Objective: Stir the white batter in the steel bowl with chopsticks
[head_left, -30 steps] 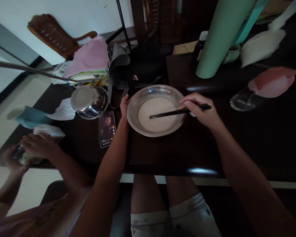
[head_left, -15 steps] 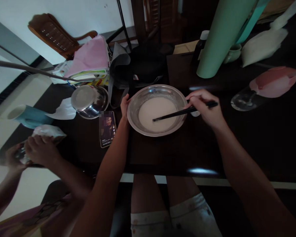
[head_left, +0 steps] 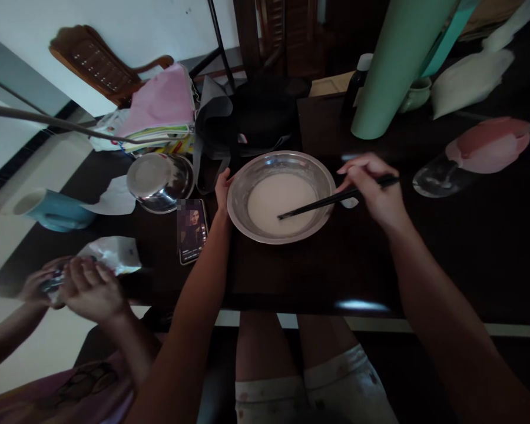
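Note:
A steel bowl [head_left: 245,182] of white batter [head_left: 278,200] sits on the dark table [head_left: 446,247] in front of me. My left hand [head_left: 223,187] grips the bowl's left rim. My right hand [head_left: 373,187] is closed on a pair of black chopsticks [head_left: 331,201] at the bowl's right side. Their tips dip into the batter near its right middle.
A phone [head_left: 191,231] lies left of the bowl, with an upturned steel bowl [head_left: 159,179] and a blue cup [head_left: 50,209] beyond it. Another person's hands [head_left: 77,282] handle a white packet at lower left. A green cylinder [head_left: 391,70] and a pink-covered glass [head_left: 472,156] stand to the right.
My right hand and the chopsticks have drawn back to the right across the batter. The other person's hands have moved down and toward me with the packet.

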A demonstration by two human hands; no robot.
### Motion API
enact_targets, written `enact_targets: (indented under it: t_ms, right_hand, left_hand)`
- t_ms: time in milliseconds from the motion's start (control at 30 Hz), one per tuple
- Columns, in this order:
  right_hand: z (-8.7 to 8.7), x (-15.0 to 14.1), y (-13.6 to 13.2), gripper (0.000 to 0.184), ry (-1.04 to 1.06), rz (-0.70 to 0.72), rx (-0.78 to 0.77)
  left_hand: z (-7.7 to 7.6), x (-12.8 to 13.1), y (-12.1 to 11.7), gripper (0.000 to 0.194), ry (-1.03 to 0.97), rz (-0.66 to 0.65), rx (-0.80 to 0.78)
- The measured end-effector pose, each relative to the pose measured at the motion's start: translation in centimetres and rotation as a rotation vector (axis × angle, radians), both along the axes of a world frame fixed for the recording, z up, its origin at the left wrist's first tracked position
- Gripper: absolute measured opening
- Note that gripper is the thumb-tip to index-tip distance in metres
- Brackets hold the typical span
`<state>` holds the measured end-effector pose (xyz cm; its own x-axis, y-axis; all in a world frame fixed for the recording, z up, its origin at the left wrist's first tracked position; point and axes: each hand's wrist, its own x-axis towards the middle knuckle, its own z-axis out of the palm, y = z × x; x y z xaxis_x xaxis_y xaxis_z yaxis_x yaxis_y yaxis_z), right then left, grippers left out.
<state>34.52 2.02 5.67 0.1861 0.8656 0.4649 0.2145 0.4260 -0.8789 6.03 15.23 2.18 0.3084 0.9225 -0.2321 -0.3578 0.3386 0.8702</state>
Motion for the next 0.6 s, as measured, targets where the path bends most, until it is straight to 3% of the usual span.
enact_targets:
  t_ms: [133, 300, 367, 467, 600]
  right_hand:
    - [-0.4, -1.1, 0.1, 0.017, -0.148, 0.05, 0.049]
    - [0.7, 0.9, 0.0, 0.017, 0.026, -0.204, 0.09]
    - [0.9, 1.5, -0.1, 0.02, 0.085, -0.227, 0.094]
    - [0.6, 0.9, -0.1, 0.023, 0.059, -0.117, 0.04]
    - [-0.4, -0.7, 0.0, 0.02, -0.125, 0.056, 0.007]
  left_hand:
    - [-0.2, 0.0, 0.0, 0.044, -0.006, 0.036, 0.036]
    - [0.0, 0.2, 0.0, 0.049, -0.006, -0.047, 0.0]
    - [0.1, 0.3, 0.0, 0.051, -0.024, -0.07, -0.011]
    - [0.1, 0.3, 0.1, 0.053, -0.052, -0.073, -0.016]
    - [0.0, 0.2, 0.2, 0.055, -0.056, -0.083, -0.037]
